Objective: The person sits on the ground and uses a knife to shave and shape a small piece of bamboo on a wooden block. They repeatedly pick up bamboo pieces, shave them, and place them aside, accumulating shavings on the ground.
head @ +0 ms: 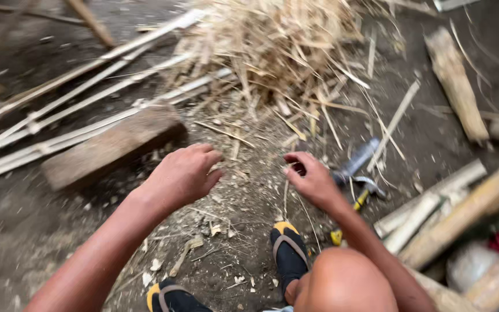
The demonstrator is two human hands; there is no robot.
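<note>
the wood block (111, 147) lies on the dirt just left of the left hand (183, 173) (fingers curled, holding nothing). right of it, the right hand (313, 179) hovers loosely curled, empty, near the hammer (356, 185); best grip the block's near end squarely.

Two bare arms reach fwd from the bottom edge. Left hand (183, 173) hangs palm down, fingers loosely curled, holding nothing. Right hand (313, 179) sits just beside it, wrist bent, fingers curled inward, grip empty. Hands are near each other, not touching.
</note>
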